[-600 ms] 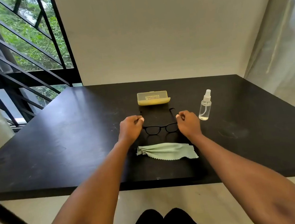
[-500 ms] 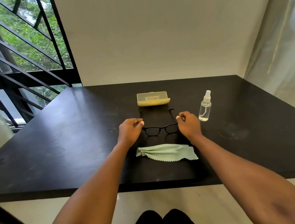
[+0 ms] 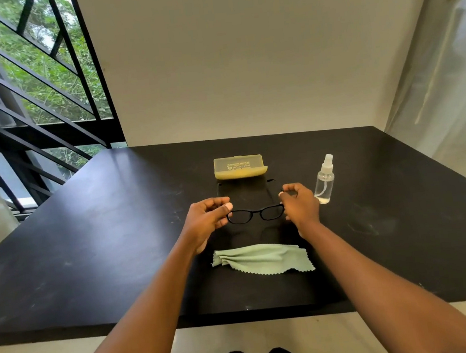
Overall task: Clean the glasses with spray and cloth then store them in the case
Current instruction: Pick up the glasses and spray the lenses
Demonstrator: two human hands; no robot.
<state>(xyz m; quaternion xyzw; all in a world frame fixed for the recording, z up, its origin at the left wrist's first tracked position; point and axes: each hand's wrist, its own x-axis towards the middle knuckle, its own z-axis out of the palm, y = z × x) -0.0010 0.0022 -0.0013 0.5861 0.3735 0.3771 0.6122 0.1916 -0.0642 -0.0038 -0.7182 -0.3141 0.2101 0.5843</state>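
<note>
Table (image 3: 94, 252): we are seeing wide bare black top stretching left and right, near edge under our forearms.
Cloth (image 3: 262, 259): lying crumpled nearest us.
Case (image 3: 239, 166): sitting closed, farthest.
Bottle (image 3: 324, 179): standing upright beside our right hand.
Glasses (image 3: 255, 214): we are pinching each hinge, left hand (image 3: 208, 220) and right hand (image 3: 300, 204), between case and cloth.

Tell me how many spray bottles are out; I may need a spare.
1. The bottle stands upright on the table, just right of the right hand. None other shows.

Soft daylight from the window (image 3: 24, 84) at left, sharp focus, wide-angle bending at the edges.
</note>
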